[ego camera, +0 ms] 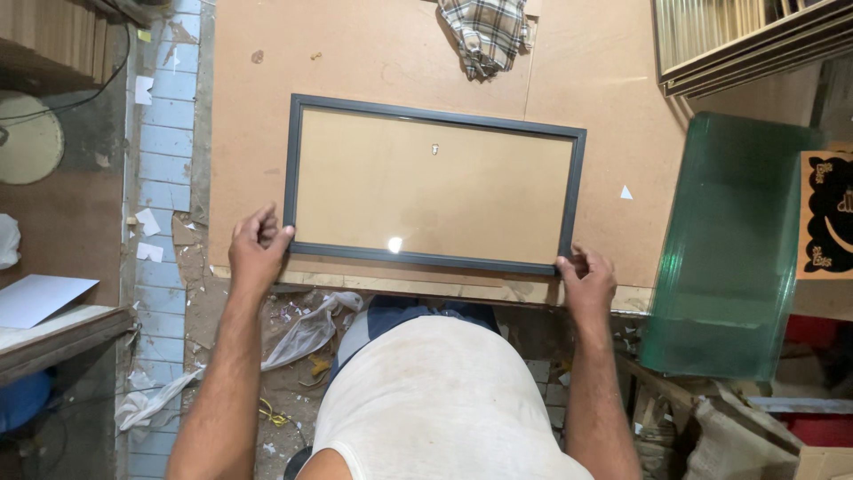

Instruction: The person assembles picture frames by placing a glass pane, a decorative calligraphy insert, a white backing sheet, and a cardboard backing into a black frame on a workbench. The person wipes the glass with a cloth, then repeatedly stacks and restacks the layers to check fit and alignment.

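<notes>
Seen from the head camera, the person is standing at the near edge of a brown board tabletop (373, 53) and is steadying a dark grey picture frame (434, 260) that is lying flat on it, long sides running left to right. The left hand (258, 249) is closing around the frame's near left corner, fingers curled over the rail and thumb against the outer edge. The right hand (585, 277) is pinching the near right corner in the same way, so the two hands are gripping opposite ends, apparently to keep the long frame square and level. The frame is sitting close to the table's near edge, within easy reach. Its rails are thin and plain, and a sheet of glass seems to be lying in it, since a small bright spot of light is reflecting near the bottom rail while the brown surface is showing through. A checked cloth (484, 34) is lying well beyond the frame. To the right, a stack of green-tinted glass sheets (729, 249) is leaning beside the table, well apart from the hands.
</notes>
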